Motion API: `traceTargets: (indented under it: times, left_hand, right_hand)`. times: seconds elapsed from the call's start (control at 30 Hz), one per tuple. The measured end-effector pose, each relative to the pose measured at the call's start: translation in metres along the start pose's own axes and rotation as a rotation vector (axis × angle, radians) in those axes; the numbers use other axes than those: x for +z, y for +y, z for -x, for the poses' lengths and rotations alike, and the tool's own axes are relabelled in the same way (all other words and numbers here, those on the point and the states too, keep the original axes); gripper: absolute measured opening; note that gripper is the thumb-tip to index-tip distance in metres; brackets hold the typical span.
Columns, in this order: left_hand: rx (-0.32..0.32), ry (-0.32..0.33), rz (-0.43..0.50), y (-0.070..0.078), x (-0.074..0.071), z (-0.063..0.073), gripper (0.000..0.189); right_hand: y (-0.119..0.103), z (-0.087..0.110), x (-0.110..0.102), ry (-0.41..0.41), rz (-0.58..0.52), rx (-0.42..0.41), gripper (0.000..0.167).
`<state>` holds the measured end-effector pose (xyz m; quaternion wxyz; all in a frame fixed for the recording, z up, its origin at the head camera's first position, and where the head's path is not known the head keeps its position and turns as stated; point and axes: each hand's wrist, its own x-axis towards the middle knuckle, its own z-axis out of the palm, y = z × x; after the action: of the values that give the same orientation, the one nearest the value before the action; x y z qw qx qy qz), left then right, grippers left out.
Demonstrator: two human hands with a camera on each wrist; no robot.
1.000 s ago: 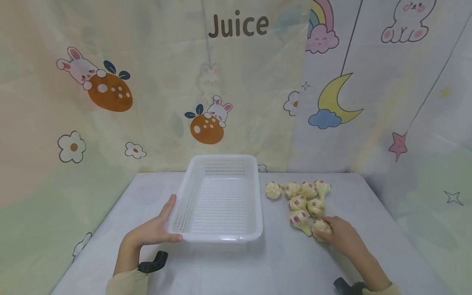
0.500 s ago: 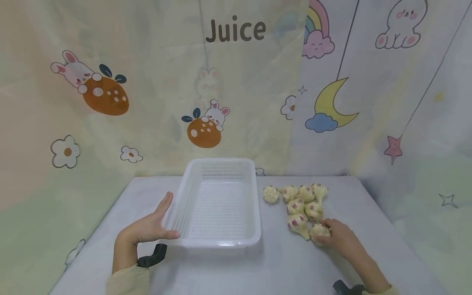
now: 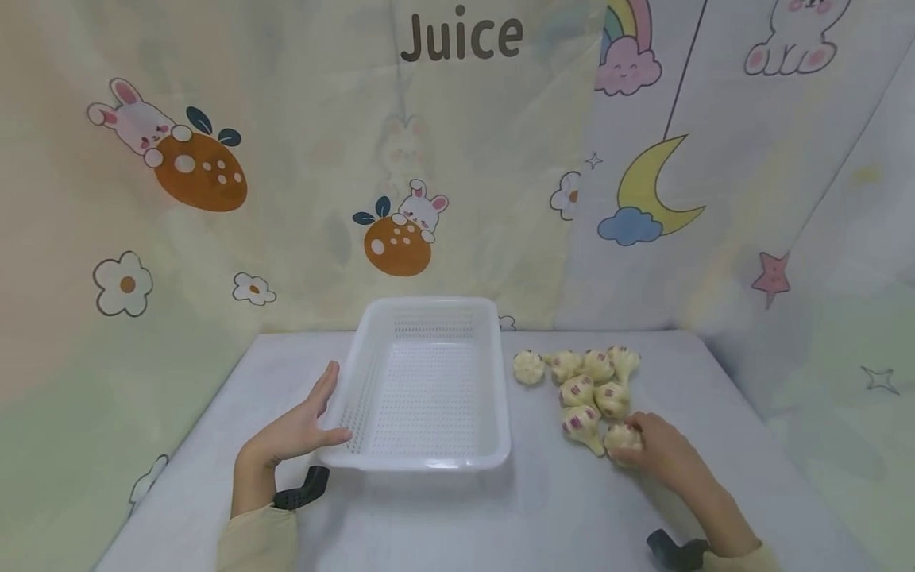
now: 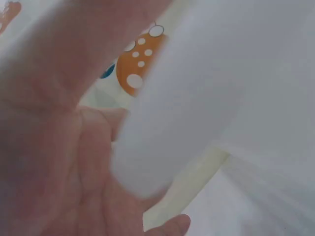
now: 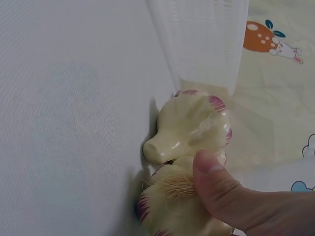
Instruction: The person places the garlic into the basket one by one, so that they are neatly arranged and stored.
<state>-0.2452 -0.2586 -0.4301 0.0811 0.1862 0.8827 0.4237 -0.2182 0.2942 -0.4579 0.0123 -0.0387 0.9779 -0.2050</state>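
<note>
Clock face: 12 is taken as the far edge of the table (image 3: 572, 524), seen from the head.
Held garlic: the nearest bulb (image 3: 620, 438) is found between 3 and 4 o'clock of the basket (image 3: 429, 462), low at the table; whether any weight is lifted cannot be told.
Right hand: the bulb is gripped by the right hand (image 3: 668, 454), the thumb (image 5: 214, 184) laid on its side and a finger bent over its top; the other fingertips are hidden.
Left hand: at the basket's 8 to 9 o'clock, the rim is touched by the left hand (image 3: 289, 433), its thumb over the edge and its fingers spread wide, almost straight.
Other garlic: seven bulbs are grouped from 9 to 12 o'clock of the held one; a stemmed bulb (image 5: 192, 128) is set just beside it.
Garlic feel: light weight and a firm body are judged likely; slipping may be invited by the glossy skin, and little bruising is expected.
Garlic hold: the fat belly is best pinched from opposite sides; the root tuft (image 5: 176, 188) is better avoided, being loose and wispy.
Basket feel: thin, fairly stiff plastic is suggested; the rim is best held.
</note>
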Motion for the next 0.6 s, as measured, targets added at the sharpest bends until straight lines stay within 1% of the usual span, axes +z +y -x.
traceTargets:
  times: [0.07,0.17,0.23,0.37,0.53,0.6]
  left_hand:
    - [0.037,0.017,0.041,-0.007,-0.004,-0.005,0.108]
    - [0.067,0.031,0.099,-0.014,-0.010,-0.011,0.094]
    - [0.076,0.032,0.137,-0.019,-0.014,-0.015,0.083]
    - [0.070,0.016,0.203,-0.030,-0.020,-0.019,0.065]
    - [0.077,-0.018,0.244,-0.039,-0.024,-0.021,0.055]
    - [0.080,-0.017,0.260,-0.040,-0.023,-0.022,0.053]
  right_hand:
    - [0.001,-0.001,0.001,-0.013,-0.007,0.011,0.063]
    - [0.001,-0.003,0.002,-0.036,-0.010,0.034,0.065]
    - [0.001,-0.003,0.002,-0.035,-0.009,0.036,0.065]
    - [0.000,-0.001,0.003,-0.034,-0.019,0.026,0.064]
    - [-0.001,0.001,0.002,-0.043,-0.024,0.032,0.069]
    - [-0.002,0.000,0.001,-0.045,-0.019,0.034,0.070]
